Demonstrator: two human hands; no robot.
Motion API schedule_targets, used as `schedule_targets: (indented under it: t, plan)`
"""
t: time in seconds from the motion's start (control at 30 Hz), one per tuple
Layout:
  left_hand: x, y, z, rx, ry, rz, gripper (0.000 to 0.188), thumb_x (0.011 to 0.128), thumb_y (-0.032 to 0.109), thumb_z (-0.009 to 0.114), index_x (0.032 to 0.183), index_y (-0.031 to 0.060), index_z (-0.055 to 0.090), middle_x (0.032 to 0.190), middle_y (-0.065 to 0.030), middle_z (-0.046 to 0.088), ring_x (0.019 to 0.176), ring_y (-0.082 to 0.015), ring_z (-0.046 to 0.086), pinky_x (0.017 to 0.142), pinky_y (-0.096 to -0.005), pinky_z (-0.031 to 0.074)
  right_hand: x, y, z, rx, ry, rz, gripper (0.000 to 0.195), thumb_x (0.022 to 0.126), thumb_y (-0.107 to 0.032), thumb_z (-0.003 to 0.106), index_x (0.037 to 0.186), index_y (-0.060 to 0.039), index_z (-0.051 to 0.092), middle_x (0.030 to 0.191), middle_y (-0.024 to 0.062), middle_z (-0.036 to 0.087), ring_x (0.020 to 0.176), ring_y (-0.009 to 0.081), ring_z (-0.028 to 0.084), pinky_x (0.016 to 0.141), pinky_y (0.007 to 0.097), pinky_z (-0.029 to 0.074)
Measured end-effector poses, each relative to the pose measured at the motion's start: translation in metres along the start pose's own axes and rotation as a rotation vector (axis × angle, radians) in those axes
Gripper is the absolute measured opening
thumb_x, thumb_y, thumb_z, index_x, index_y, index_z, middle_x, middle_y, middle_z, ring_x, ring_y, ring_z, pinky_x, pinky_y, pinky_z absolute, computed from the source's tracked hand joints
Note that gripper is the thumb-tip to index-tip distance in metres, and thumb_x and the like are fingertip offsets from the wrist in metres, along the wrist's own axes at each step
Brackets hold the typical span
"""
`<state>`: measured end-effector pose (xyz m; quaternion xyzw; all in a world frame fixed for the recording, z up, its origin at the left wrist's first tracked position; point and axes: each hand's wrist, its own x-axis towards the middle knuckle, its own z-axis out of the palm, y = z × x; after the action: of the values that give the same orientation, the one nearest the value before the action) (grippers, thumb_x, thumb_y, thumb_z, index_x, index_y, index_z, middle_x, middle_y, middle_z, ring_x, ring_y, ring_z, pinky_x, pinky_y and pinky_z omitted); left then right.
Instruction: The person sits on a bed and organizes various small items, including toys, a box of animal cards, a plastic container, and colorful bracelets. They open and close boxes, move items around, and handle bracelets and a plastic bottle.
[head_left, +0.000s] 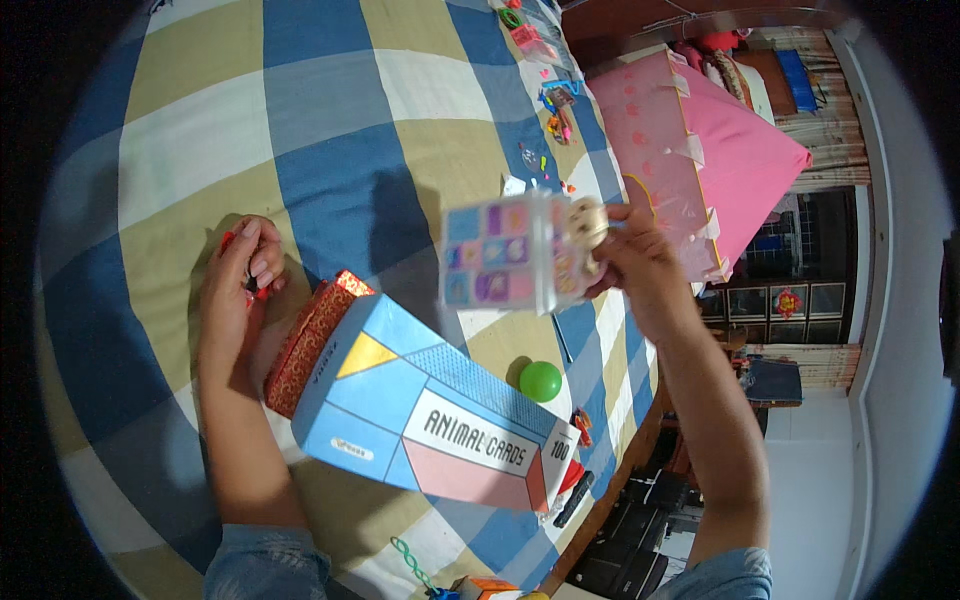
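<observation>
My right hand (643, 259) grips a clear plastic container (495, 255) with colourful picture squares, held above the checked bedspread (322, 97). A cream toy animal head (587, 223) sits at the container's end, by my fingers. The container is slightly blurred. On the left, my left hand (244, 262) is curled around a small red and black object (251, 285), mostly hidden by the fingers. Between my forearms lies a large blue animal cards box (435, 412), touching a red and gold patterned box (307, 345). A green ball (540, 382) rests beyond the cards box.
Small toys and trinkets (559, 112) lie scattered along the bed's far side. A pink play tent (690, 150) stands beyond. Near the bottom are a green twisted plastic piece (412, 562) and an orange box (484, 586). A black remote-like object (574, 499) lies near the bed edge.
</observation>
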<state>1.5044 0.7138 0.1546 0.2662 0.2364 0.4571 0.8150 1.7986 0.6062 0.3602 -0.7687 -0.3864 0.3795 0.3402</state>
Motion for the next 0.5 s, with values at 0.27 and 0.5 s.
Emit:
schedule_targets:
  t: [0.27, 0.5]
  plan:
    - [-0.003, -0.002, 0.010, 0.051, 0.024, -0.001, 0.021, 0.094, 0.024, 0.043, 0.085, 0.0069, 0.051, 0.062, 0.0053, 0.038, 0.057, -0.0043, 0.035, 0.057, -0.0203, 0.030, -0.045, 0.047, 0.031, -0.425, -0.021, -0.043, 0.035, 0.086, -0.023, 0.056, 0.113, -0.0034, 0.045, 0.095, 0.0130, 0.059, 0.084, 0.0210, 0.060, 0.076, 0.0323, 0.048]
    - [-0.003, 0.000, 0.003, 0.046, 0.045, -0.008, 0.022, 0.094, 0.027, 0.045, 0.084, 0.0089, 0.052, 0.061, 0.0069, 0.037, 0.057, -0.0029, 0.034, 0.058, -0.0204, 0.032, -0.071, 0.028, 0.049, -0.746, -0.006, -0.128, 0.046, 0.074, -0.010, 0.069, 0.112, -0.0044, 0.044, 0.098, 0.0193, 0.059, 0.089, 0.0309, 0.061, 0.077, 0.0356, 0.048]
